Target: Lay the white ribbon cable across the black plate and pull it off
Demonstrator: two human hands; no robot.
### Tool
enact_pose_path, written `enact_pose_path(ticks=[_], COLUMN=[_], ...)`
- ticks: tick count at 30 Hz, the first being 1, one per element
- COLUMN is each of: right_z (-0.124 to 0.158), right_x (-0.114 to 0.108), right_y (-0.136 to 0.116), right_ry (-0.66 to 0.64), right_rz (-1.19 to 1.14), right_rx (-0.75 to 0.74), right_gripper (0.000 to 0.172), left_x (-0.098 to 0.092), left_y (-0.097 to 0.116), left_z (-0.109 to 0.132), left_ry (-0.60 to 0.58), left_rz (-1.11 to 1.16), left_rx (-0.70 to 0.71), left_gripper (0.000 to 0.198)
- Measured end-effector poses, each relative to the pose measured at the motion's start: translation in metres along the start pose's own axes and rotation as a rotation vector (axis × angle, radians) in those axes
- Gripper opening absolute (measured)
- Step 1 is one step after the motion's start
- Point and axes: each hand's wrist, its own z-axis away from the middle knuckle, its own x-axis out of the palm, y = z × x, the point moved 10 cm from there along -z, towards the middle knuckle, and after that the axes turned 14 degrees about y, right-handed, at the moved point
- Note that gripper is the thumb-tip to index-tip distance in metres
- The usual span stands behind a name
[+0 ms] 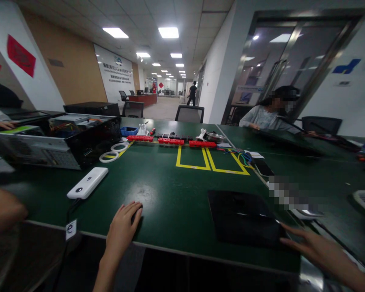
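Note:
My left hand (123,224) rests near the table's front edge. Its fingers curl over a small dark object (136,212) that is mostly covered, so its kind cannot be made out. On the right, a flat black rectangular panel (243,223) with a glossy surface lies at the front of the green table (158,178). My right hand (312,245) has its thumb and fingers at the panel's right edge, gripping it there. Left of my left hand lies a white power bank (88,183) marked with a number, a black cable running down from it.
An open computer case (76,140) stands at the left, beside white rings (109,156). Red strips (171,141) and yellow tape outlines (193,166) lie farther back. Wires (245,158) and a phone (263,167) are at right. Another person (267,115) sits across; someone's arm (4,209) is at left.

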Motion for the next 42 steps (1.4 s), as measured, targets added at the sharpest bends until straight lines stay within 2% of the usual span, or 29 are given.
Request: enact_pose_path(ticks=[1, 3, 8, 14, 20, 24, 27, 30, 31, 33, 35, 36, 39, 42], right_z=[0.002, 0.003, 0.006, 0.014, 0.027, 0.036, 0.045, 0.064, 0.071, 0.088, 0.098, 0.098, 0.083, 0.065], right_x=[0.013, 0.028, 0.043, 0.052, 0.051, 0.052, 0.055, 0.045, 0.036, 0.02, 0.002, -0.005, -0.015, -0.007], right_y=[-0.013, -0.039, -0.116, -0.169, -0.2, -0.211, -0.217, -0.231, -0.237, -0.247, -0.254, -0.256, -0.255, -0.254], right_ry=[-0.102, -0.187, -0.213, -0.194, -0.161, -0.159, -0.265, -0.45, -0.497, -0.627, -0.686, -0.681, -0.572, -0.517], right_rz=[-0.025, -0.022, -0.006, 0.06, 0.102, 0.068, -0.116, -0.342, -0.4, -0.501, -0.581, -0.616, -0.727, -0.892], right_rx=[-0.005, -0.011, -0.082, -0.049, -0.015, 0.006, -0.027, -0.168, -0.233, -0.336, -0.407, -0.417, -0.339, -0.216], right_gripper=[0.043, 0.049, 0.053, 0.057, 0.059, 0.062, 0.068, 0.071, 0.066, 0.042, 0.019, 0.015, 0.016, 0.021], left_x=[0.001, 0.001, 0.0, -0.002, -0.004, -0.003, -0.002, -0.003, -0.004, -0.004, -0.004, -0.005, -0.011, -0.019], left_y=[0.0, -0.001, -0.003, 0.001, 0.007, 0.011, 0.014, 0.015, 0.015, 0.015, 0.015, 0.015, 0.02, 0.034], left_z=[0.0, 0.0, 0.0, -0.001, -0.002, -0.001, 0.0, 0.0, 0.0, 0.0, -0.001, -0.001, -0.002, 0.0], left_ry=[-0.007, -0.016, -0.012, -0.034, -0.065, -0.103, -0.129, -0.134, -0.132, -0.125, -0.113, -0.107, -0.092, -0.135], left_rz=[-0.002, -0.002, 0.001, -0.002, -0.017, -0.022, -0.026, -0.03, -0.028, -0.017, 0.007, 0.028, 0.152, 0.377], left_rx=[0.0, 0.001, -0.002, 0.02, 0.048, 0.077, 0.102, 0.107, 0.106, 0.101, 0.084, 0.071, 0.016, -0.077], left_gripper=[0.033, 0.033, 0.033, 0.033, 0.037, 0.04, 0.046, 0.048, 0.048, 0.046, 0.041, 0.038, 0.033, 0.033])
